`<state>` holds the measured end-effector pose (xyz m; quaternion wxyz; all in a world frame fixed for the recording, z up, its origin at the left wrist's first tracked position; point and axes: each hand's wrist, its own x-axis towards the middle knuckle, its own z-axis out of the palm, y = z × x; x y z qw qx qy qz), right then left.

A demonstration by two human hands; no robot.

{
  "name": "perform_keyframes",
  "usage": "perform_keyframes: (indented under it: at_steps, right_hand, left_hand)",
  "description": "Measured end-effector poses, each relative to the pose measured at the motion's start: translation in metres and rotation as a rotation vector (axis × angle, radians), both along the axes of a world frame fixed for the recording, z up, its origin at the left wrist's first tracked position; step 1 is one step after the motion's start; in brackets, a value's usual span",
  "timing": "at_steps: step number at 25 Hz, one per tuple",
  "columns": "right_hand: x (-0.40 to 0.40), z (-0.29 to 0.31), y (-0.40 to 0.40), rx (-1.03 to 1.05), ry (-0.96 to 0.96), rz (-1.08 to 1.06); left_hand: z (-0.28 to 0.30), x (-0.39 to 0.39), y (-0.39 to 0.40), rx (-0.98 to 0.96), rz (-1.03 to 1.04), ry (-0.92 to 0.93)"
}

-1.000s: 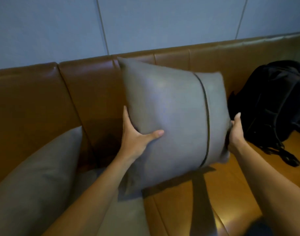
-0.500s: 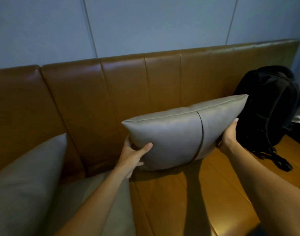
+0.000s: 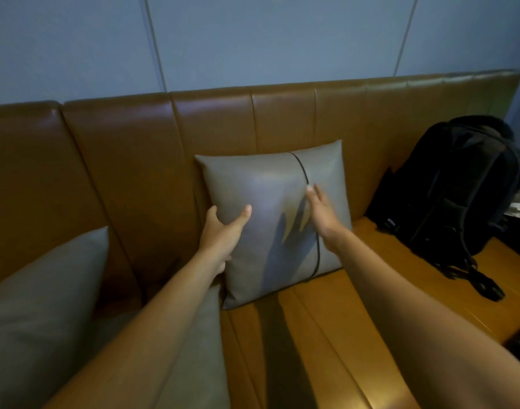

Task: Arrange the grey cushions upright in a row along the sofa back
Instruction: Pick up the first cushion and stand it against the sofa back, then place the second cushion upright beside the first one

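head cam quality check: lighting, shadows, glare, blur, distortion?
Head view: dim, bluish light; the right hand throws a hard shadow onto the grey cushion, and both forearms shadow the seat; soft sheen on the sofa back and a bright patch on the seat's near edge; right fingertips slightly motion-blurred; wide-angle lens bows the sofa back's top edge; the black backpack is nearly detail-less in the dark.

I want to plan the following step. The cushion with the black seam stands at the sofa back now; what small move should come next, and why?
Probably release it: the cushion stands upright against the sofa back, the left hand gripping its edge, the right hand open at its face.
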<state>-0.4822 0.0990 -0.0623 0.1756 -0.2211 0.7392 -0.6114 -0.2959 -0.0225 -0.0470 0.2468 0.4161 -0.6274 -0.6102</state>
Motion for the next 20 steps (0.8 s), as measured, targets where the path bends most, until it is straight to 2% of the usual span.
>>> perform_keyframes:
  at_steps: [4, 8, 12, 14, 16, 20]
  right_hand:
    - [0.037, -0.028, -0.017, 0.129, -0.008, 0.048]
    - [0.067, -0.029, -0.021, 0.142, 0.006, 0.042]
    - [0.12, -0.042, -0.043, 0.166, 0.033, 0.054]
    - [0.159, -0.057, -0.058, 0.254, 0.073, 0.098]
    - [0.2, -0.077, -0.075, 0.376, 0.099, 0.217]
    - [0.273, -0.111, -0.096, 0.637, 0.144, 0.616]
  left_hand:
    - [-0.014, 0.028, -0.009, -0.073, 0.005, -0.085]
    - [-0.021, 0.054, -0.026, -0.164, 0.015, -0.144]
    - [-0.048, 0.091, -0.04, -0.197, -0.05, -0.314]
    - [-0.069, 0.116, -0.047, -0.208, -0.108, -0.434]
    - [-0.091, 0.146, -0.058, -0.211, -0.137, -0.537]
    - [-0.121, 0.219, -0.088, -0.205, -0.069, -0.749]
